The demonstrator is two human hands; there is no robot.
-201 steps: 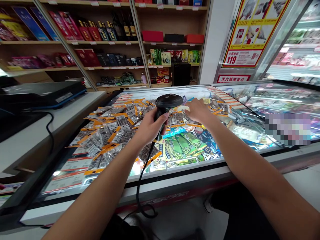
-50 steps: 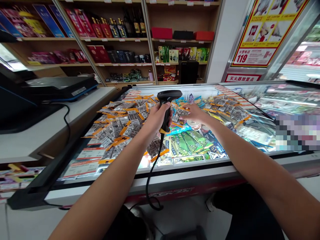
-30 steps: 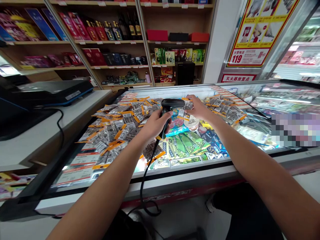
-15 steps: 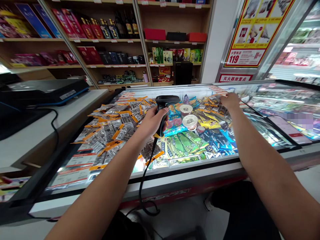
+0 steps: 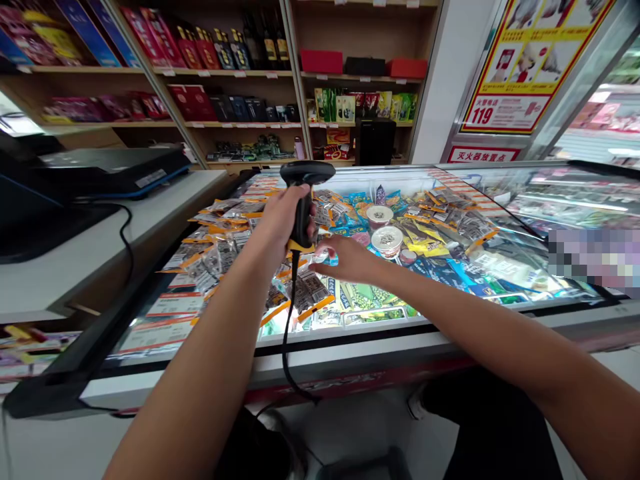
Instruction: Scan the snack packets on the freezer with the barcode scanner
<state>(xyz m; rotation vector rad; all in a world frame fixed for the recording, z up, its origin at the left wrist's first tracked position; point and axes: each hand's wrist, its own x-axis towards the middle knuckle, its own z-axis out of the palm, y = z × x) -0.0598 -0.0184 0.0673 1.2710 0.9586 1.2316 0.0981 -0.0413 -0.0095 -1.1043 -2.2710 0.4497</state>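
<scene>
My left hand (image 5: 281, 219) is wrapped round the handle of a black and yellow barcode scanner (image 5: 307, 173), held upright over the glass top. Its black cord hangs down from the grip. Just right of the scanner, my right hand (image 5: 347, 259) reaches in with thumb and fingers curved and apart; I see nothing held in it. Below both hands lies a spread of clear snack packets with orange edges (image 5: 213, 257), partly hidden by the left forearm. A smaller group of similar packets (image 5: 450, 212) lies at the right.
The glass-topped freezer (image 5: 345, 357) shows white-lidded tubs (image 5: 387, 239) and colourful bags beneath. A counter with a scale (image 5: 115, 170) stands left. Shelves of boxes and bottles (image 5: 270, 50) line the back. A red and yellow sign (image 5: 537, 63) hangs right.
My right hand has left the packets at the right and swung left to beside the scanner. My left hand has shifted the scanner left and slightly up. The view has turned a little.
</scene>
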